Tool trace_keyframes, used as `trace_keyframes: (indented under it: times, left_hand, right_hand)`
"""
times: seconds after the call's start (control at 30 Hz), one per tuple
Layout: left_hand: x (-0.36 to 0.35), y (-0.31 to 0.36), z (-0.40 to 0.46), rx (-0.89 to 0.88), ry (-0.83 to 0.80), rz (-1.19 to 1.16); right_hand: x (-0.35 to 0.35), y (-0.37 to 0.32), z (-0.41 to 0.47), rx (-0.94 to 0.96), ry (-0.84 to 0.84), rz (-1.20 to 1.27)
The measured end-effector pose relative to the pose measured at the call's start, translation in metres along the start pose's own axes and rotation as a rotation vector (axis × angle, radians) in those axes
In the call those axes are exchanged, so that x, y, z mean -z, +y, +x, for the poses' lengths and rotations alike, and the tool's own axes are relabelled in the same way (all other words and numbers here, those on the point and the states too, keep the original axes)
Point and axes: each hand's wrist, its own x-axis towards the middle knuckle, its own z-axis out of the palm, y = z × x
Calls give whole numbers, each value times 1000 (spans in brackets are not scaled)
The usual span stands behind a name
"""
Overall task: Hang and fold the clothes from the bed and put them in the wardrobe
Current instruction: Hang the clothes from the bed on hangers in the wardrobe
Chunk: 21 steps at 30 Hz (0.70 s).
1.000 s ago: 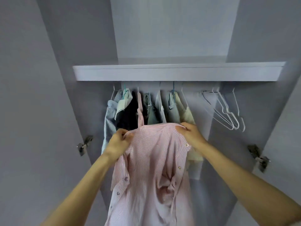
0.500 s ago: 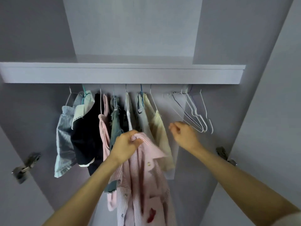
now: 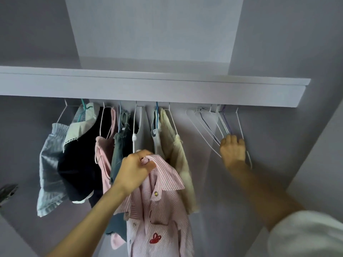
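Head view: left hand (image 3: 136, 170) grips the pink striped shirt (image 3: 157, 210) by its collar; right hand (image 3: 233, 150) curls around empty wire hangers (image 3: 209, 130). Best to lift one hanger free without tangling its neighbours.

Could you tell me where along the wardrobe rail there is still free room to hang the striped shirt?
The bare stretch lies between the cream garment and the bunch of empty hangers that the right hand grips. From there leftwards the rail is crowded with hung clothes out to the grey shorts. The left hand holds the striped shirt below them.
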Motion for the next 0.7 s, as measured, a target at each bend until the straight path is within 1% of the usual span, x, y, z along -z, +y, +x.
trace_keyframes:
  times: [0.03,0.07,0.13,0.2,0.3,0.4,0.57,0.7]
  left_hand:
    - [0,0,0,3,10,27]
    - [0,-1,1,10,24,55]
    - [1,-2,2,27,45,108]
    - [4,-1,1,38,69,160]
    - [8,-1,-2,16,68,210]
    - [12,-3,-6,-14,58,240]
    - [24,-8,-16,3,77,217]
    - [33,-16,-31,34,93,185]
  right_hand:
    - [2,0,-1,-5,-29,8]
    - [11,-1,-5,-31,-13,-1]
    - [21,-4,-9,-33,73,49]
    - [22,-12,-7,-16,47,251]
    - [29,-23,-7,-119,21,501]
    - [35,-31,-7,-184,74,675]
    - [43,-40,-14,-238,164,819]
    - [44,-47,-36,-253,178,944]
